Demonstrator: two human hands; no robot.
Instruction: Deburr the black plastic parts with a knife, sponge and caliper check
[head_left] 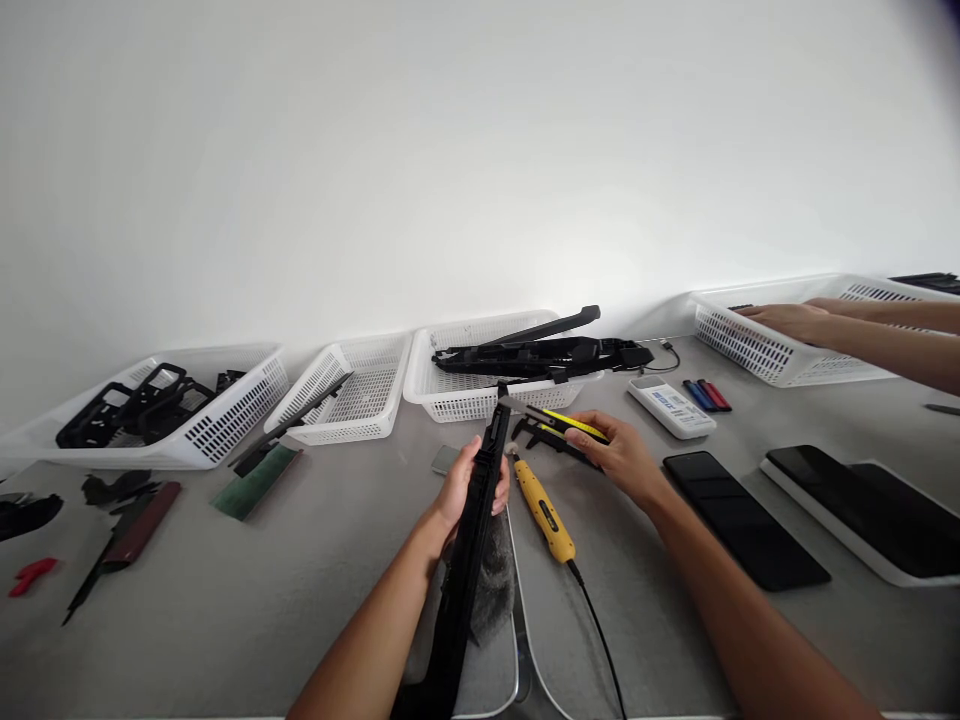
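My left hand [466, 487] grips a long black plastic part [471, 550] that runs from the table's near edge up toward the baskets. My right hand [619, 455] holds a black and yellow caliper [559, 425], whose metal jaw touches the top end of the black part. A yellow corded tool [545, 512] lies on the table between my two hands. A grey cloth [495, 590] sits under the black part on a white tray [491, 680].
Several white baskets line the wall: one with black parts [225, 425], one nearly bare [367, 415], one with long black pieces [465, 398]. Another person's hands [787, 318] rest in a far-right basket [757, 350]. A phone [742, 520], a tablet [862, 510], a white device [671, 407] and pens [706, 394] lie at right.
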